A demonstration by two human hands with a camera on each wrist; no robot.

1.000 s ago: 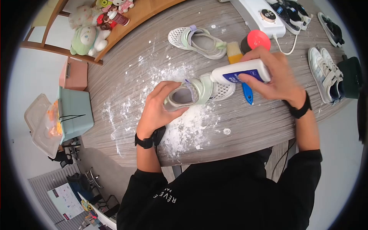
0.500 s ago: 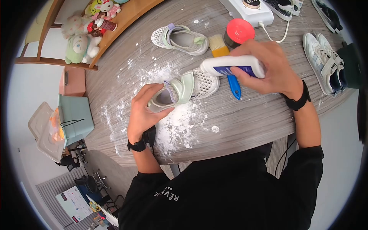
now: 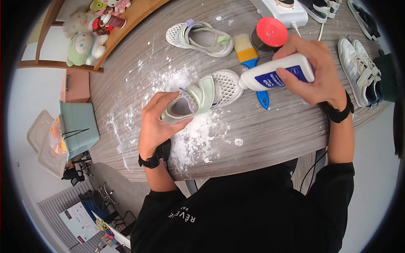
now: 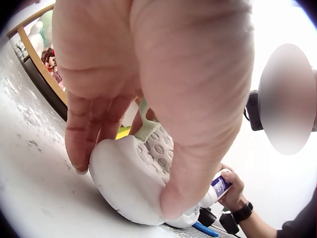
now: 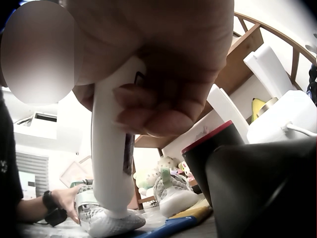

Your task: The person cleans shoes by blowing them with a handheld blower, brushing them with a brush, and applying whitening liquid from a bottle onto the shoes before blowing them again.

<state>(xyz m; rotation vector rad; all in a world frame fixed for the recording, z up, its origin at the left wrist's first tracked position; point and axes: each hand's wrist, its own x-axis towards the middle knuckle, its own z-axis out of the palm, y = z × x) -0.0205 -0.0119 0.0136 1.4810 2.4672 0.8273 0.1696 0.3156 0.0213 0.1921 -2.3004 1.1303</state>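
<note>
The left hand (image 3: 158,122) grips the heel of a white and pale green shoe (image 3: 228,87), thumb on one side and fingers on the other; in the left wrist view the heel (image 4: 124,183) rests low on the table. The right hand (image 3: 314,71) holds a white bottle (image 3: 274,76) with a blue label, tilted, its nozzle at the perforated toe. In the right wrist view the bottle (image 5: 111,148) points down at the shoe (image 5: 106,220). Whether anything flows out cannot be seen. The matching shoe (image 3: 202,40) lies behind.
A blue-handled brush (image 3: 249,55) lies beside a dark cup with red inside (image 3: 270,33). White powder (image 3: 192,139) covers part of the table. A white power unit (image 3: 282,14) stands at the back; white shoes (image 3: 358,76) are at right, a shelf with plush toys (image 3: 84,46) at left.
Against the table, the bottle has shifted right, from over the toe to its front edge, and its label shows more. The left hand keeps its hold on the heel; the head view has shifted.
</note>
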